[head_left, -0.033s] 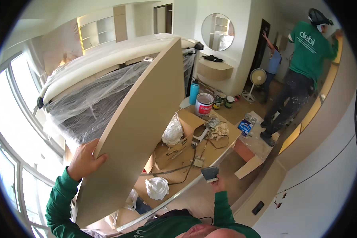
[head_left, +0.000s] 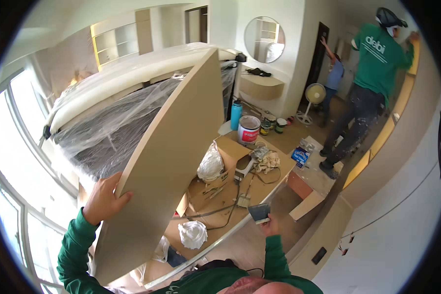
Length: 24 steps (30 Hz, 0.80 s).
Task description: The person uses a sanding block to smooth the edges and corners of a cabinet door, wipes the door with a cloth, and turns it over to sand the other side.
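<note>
A large beige panel [head_left: 174,157], a flat board, stands tilted on its edge at the left. My left hand [head_left: 105,198] grips its near-left edge, the thumb on the broad face and the fingers around the rim. Lower right of the panel, my right hand [head_left: 270,225] holds a flat dark-grey sanding block [head_left: 259,212] with a pale lower edge. This block is apart from the panel, over the front edge of the cardboard-covered worktop [head_left: 215,206]. On that worktop lie a crumpled white wad [head_left: 192,234], a power sander [head_left: 243,169] with its cable, and a paintbrush [head_left: 244,200].
Behind the panel is a plastic-wrapped bed or sofa [head_left: 117,122]. Paint cans [head_left: 249,130] and a blue bottle [head_left: 236,112] stand at the back. On the right, a person [head_left: 377,63] stands on a low bench [head_left: 313,171]; another person [head_left: 334,73] is by a fan [head_left: 315,94].
The view has shifted slightly, so the background sits a little further left. Both hands keep their hold, and the panel stays nearly in place.
</note>
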{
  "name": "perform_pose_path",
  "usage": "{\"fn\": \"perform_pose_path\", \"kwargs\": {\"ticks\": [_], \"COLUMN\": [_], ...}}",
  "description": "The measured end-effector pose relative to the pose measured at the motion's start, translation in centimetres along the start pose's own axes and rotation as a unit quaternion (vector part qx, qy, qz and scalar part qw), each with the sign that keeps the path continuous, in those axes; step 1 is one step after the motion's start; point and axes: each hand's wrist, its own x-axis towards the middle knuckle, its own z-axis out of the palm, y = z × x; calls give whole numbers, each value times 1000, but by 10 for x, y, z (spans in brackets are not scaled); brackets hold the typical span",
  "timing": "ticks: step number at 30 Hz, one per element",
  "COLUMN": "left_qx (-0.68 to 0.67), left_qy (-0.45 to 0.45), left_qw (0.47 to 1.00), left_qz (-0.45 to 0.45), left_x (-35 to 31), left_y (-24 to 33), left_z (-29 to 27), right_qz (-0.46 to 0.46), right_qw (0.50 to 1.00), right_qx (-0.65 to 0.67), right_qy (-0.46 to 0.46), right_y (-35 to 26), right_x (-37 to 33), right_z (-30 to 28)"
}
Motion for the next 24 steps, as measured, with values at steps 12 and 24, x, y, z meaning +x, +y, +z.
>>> {"fn": "perform_pose_path", "kwargs": {"ticks": [12, 24], "left_qx": [-36, -93], "left_qy": [-68, -148], "left_qw": [942, 895], "left_qz": [326, 410], "left_x": [79, 104], "left_y": [42, 44], "left_z": [29, 40], "right_qz": [-32, -107], "right_qw": [994, 994], "right_qx": [69, -12], "right_qy": [72, -7], "right_y": [-13, -62], "right_x": [-65, -52], "right_z": [43, 56]}}
